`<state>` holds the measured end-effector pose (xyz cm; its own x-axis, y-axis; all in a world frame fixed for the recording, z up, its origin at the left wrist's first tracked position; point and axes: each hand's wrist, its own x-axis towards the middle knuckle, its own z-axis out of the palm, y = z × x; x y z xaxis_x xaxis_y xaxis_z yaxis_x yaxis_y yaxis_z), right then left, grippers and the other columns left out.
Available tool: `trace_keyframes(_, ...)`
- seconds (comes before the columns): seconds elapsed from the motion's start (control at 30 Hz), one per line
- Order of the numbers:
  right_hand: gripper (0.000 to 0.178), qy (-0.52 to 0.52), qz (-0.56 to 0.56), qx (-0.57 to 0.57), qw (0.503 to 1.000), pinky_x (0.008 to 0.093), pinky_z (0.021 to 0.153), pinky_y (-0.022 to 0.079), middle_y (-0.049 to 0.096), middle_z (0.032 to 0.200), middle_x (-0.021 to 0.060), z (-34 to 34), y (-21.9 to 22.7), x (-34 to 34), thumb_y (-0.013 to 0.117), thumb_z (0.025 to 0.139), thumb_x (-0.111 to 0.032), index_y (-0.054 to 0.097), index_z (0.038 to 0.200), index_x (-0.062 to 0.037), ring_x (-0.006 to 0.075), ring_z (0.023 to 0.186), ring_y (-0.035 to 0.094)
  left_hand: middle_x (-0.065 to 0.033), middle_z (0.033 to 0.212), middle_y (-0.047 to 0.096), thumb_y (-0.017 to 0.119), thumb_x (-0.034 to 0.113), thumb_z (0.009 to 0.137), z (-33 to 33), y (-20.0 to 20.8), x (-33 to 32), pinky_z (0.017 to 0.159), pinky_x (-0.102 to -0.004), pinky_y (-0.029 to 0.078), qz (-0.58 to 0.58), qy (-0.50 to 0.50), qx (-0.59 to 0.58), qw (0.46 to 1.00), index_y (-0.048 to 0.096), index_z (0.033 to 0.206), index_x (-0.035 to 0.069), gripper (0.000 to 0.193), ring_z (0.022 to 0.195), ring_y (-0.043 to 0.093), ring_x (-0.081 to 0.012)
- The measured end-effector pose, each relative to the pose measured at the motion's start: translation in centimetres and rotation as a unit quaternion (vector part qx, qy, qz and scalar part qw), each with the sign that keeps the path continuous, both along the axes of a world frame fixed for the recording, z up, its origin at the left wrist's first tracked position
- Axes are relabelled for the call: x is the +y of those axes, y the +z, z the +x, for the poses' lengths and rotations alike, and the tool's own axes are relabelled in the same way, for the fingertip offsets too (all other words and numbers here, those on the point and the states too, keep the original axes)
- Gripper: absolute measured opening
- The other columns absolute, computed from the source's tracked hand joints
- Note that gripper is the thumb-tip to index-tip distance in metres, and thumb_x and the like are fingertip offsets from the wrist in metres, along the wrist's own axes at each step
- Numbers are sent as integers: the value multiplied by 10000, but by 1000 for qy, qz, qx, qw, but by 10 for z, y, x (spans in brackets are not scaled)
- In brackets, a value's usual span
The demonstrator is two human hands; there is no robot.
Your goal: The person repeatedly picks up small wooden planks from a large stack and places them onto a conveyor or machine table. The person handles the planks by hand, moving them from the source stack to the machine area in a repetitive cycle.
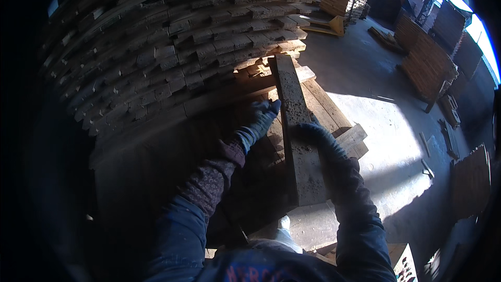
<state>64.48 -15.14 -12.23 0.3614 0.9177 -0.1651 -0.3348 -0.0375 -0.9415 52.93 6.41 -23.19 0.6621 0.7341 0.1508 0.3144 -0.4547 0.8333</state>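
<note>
A long, thick wooden plank (298,167) runs away from me, its upper face strewn with crumbs of debris. My left hand (263,117), in a striped work glove, is beside the plank's left edge. Its fingers look spread, with the fingertips close to the wood. My right hand (316,137), also gloved, reaches across from the right side and lies over the plank's face, its fingers looking laid out flat. Shadow blurs the fingertips. Beneath the plank are lighter boards (326,105) and a short crosspiece (352,137).
A tall stack of boards (209,36) with uneven ends rises ahead and to the left. To the right, sunlight falls on the concrete floor (386,151). Further off are a yellow pallet jack (329,25), more wood stacks (428,62) and loose wood strips (427,168).
</note>
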Motion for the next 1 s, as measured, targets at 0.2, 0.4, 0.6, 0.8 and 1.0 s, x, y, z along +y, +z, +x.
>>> trace_keyframes(0.2,300,-95,-63,8,993,314,790,546,676,999,53,74,-46,-102,681,936,-227,657,1187,-65,177,858,648,-245,1598,310,792,564,774,-83,5,131,1210,-525,266,171,-7,358,918,210,1620,297,1060,1489,265,-440)
trace_keyframes(0.4,376,-247,72,32,966,341,826,527,654,1101,74,51,-11,-220,646,954,-186,599,1291,-27,187,911,627,-239,1559,402,762,517,852,-53,51,90,1185,-495,342,85,-54,310,945,291,1595,287,909,1455,348,-447)
trace_keyframes(0.6,419,-348,172,16,922,369,979,485,613,1269,104,84,-67,-328,578,1008,-213,539,1379,-22,217,1103,600,-318,1426,463,650,555,927,-61,125,-107,1132,-525,402,38,-185,346,919,297,1591,313,790,1364,440,-469)
trace_keyframes(0.8,463,-302,247,49,919,397,1132,443,571,1438,133,125,-139,-358,510,1061,-240,480,1466,-18,246,1295,573,-306,1470,373,800,562,783,-75,101,-195,1090,-576,427,177,-169,549,800,-61,1604,408,1200,1388,400,-478)
trace_keyframes(1.0,489,-249,238,80,936,353,1027,461,588,1340,100,149,-136,-300,538,1040,-238,461,1481,-43,215,1177,583,-335,1476,422,903,434,689,-62,93,-180,1105,-528,437,69,-141,470,869,-9,1626,330,1311,1298,522,-488)
